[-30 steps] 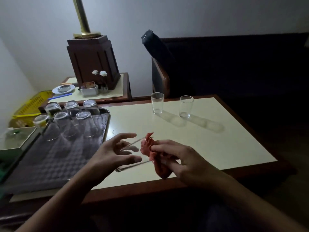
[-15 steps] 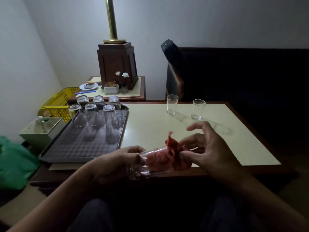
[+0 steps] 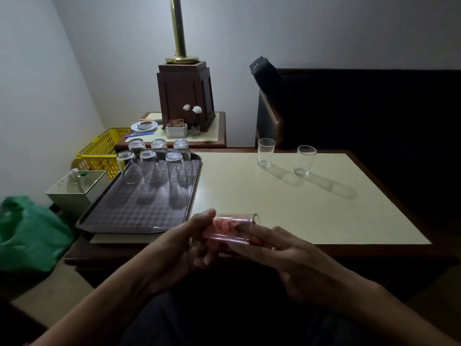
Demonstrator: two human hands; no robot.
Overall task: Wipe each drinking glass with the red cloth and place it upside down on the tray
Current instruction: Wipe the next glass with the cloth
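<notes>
Held glass (image 3: pixel 237 218): lying on its side in the air just off the tray's near right corner, mouth turned away from the tray
Red cloth (image 3: pixel 224 224): bunched inside the held glass, showing pink through the wall
Left hand (image 3: pixel 184 245): clamped round the closed end of the held glass, thumb over the top, fingers curled beneath, just in front of the tray's near edge
Right hand (image 3: pixel 294 255): at the mouth end, on the side away from the tray, fingers stretched along the lower wall and touching it; hard to say whether pinching the cloth or merely pressing on the glass
Hands together: joined on the one glass, one at each end
Tray (image 3: pixel 139 213): dark and patterned, on the left part of the table (image 3: pixel 274 201), its near half bare
Six upturned glasses (image 3: pixel 151 168): on the tray's far end, two rows of three, mouths down
Two upright glasses (image 3: pixel 266 152): off the tray, well to its right near the far table edge, standing apart, mouths up
Yellow basket (image 3: pixel 104 148): behind the tray's far left corner
Green bag (image 3: pixel 27 233): left of the tray, lower down
</notes>
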